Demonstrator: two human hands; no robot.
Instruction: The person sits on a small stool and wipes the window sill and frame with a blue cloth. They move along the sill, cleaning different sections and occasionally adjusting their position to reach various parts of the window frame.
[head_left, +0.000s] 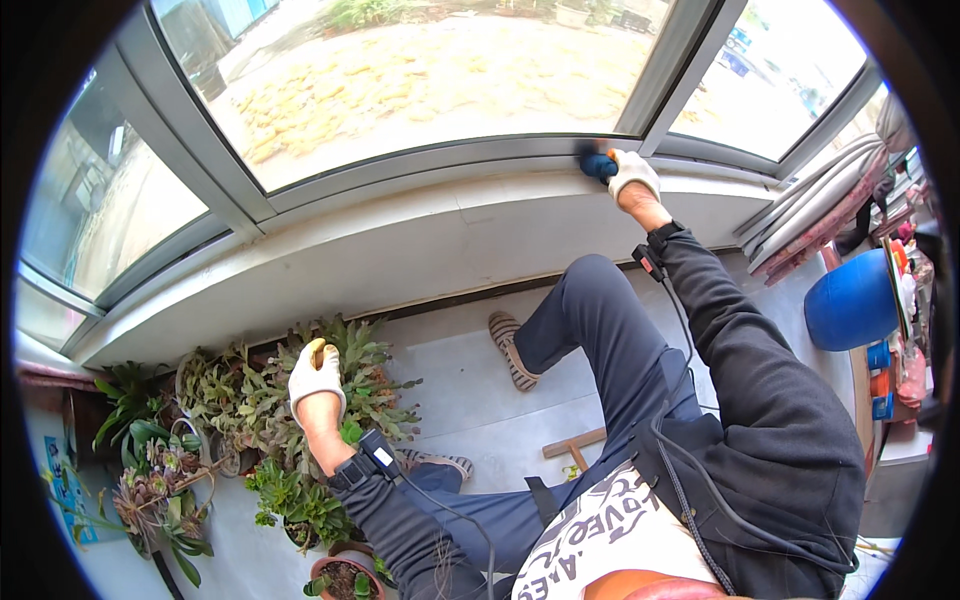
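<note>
My right hand (634, 177), in a white glove with an orange-yellow coating, grips a dark blue and black handheld item (599, 166). Motion blur hides exactly what that item is. It is at the lower rail of the aluminium window frame (465, 166), just over the white windowsill (450, 196). My left hand (316, 375), gloved likewise, hangs over potted cactus-like plants (247, 397) on the left. Its fingers are curled in, and nothing shows in them. Each wrist wears a black strap with a small cabled box.
More potted plants (307, 499) and succulents (154, 487) crowd the floor at left. A wooden T-shaped piece (574, 444) is near my legs. Grey and pink curtains (825, 202) hang at right, beside a blue plastic barrel (853, 300). Yellow produce is spread outside the glass (420, 75).
</note>
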